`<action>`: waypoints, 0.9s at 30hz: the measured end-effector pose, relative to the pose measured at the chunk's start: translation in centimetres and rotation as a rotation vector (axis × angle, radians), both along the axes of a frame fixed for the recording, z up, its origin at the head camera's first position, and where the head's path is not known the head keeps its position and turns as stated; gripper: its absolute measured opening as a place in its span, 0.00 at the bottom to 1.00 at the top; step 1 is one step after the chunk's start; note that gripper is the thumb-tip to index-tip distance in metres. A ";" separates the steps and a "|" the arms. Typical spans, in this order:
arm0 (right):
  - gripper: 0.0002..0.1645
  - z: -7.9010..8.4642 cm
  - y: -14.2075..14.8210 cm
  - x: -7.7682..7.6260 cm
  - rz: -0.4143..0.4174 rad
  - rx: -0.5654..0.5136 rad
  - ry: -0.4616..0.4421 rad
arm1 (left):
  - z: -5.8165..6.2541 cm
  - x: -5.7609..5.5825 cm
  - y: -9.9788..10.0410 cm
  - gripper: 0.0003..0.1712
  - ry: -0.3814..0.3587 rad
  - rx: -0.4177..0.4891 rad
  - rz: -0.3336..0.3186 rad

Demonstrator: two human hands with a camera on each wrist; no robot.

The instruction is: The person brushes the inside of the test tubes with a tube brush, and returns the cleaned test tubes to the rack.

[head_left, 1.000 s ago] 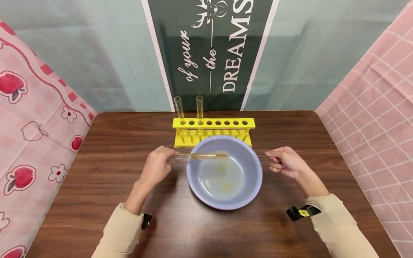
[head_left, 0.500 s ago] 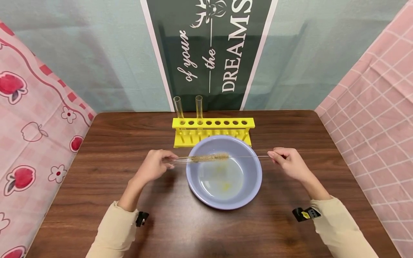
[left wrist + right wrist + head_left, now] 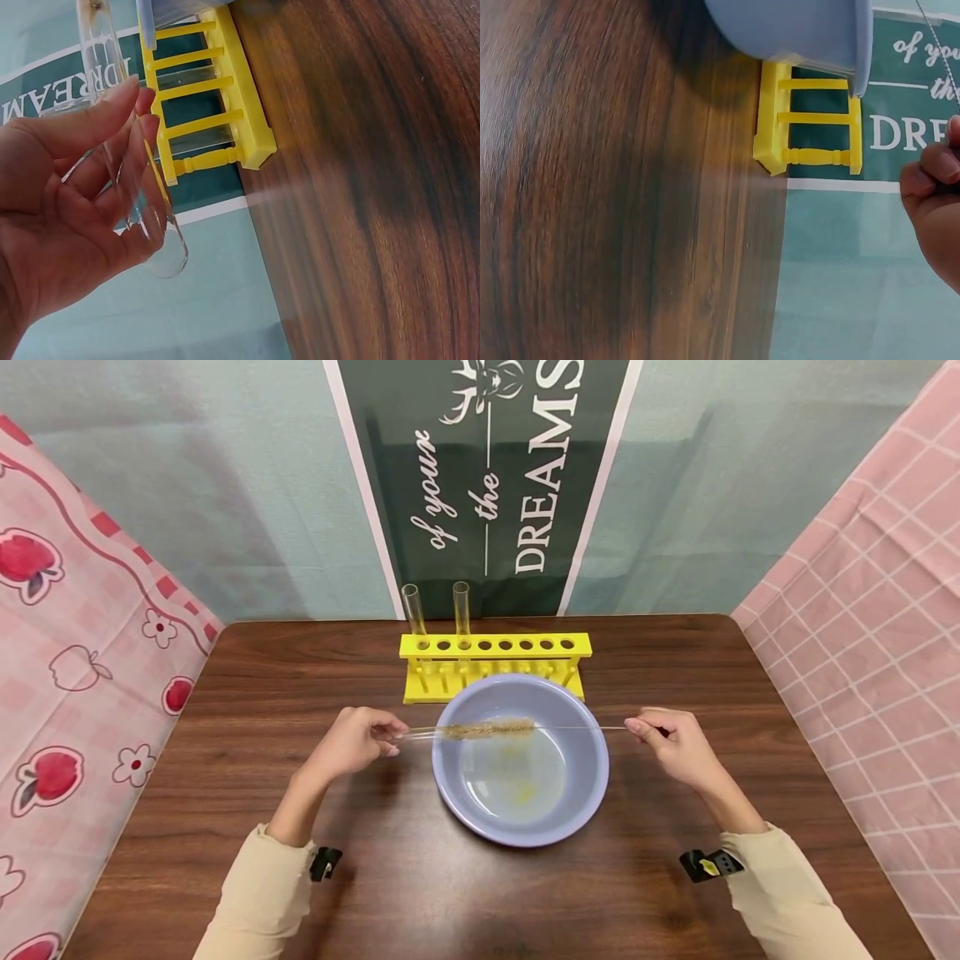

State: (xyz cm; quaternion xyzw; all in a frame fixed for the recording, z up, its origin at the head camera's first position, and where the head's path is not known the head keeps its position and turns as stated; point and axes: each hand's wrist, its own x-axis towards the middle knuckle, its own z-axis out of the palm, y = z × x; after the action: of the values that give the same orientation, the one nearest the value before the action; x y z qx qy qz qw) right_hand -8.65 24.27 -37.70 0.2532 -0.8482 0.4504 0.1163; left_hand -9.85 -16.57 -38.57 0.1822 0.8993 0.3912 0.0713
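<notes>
In the head view my left hand (image 3: 358, 743) holds a clear glass test tube (image 3: 420, 734) level, its mouth toward the right. The left wrist view shows the thumb and fingers around the tube (image 3: 135, 172), its rounded end sticking out below the hand. My right hand (image 3: 671, 739) pinches the thin wire handle of a test tube brush (image 3: 491, 728). The brown bristles lie over a lavender basin (image 3: 592, 777); their left tip appears to be inside the tube, though the tube's rim is hard to make out. Cloudy liquid with yellowish patches lies in the basin.
Right behind the basin stands a yellow test tube rack (image 3: 495, 646). Two upright glass tubes, including a left one (image 3: 413, 610), stand in it. Beneath everything is a dark wooden table (image 3: 480, 893), with a patterned cloth backdrop (image 3: 675, 485) at its rear edge.
The tube has shifted left off most of the bristles, which now show more fluffed out over the basin. My left hand has moved slightly left; my right hand has moved slightly right.
</notes>
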 end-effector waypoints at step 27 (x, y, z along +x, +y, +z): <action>0.21 -2.5 6.4 -0.1 0.352 -0.659 -0.503 | -0.3 1.3 -2.4 0.13 0.183 -0.110 0.149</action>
State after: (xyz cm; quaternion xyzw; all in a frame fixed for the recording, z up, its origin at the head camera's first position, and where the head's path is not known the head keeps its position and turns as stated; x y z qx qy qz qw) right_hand -8.71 30.67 -40.22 0.2258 -0.6055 0.7569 -0.0973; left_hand -8.53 -18.93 -38.88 0.1457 0.9331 0.3274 -0.0303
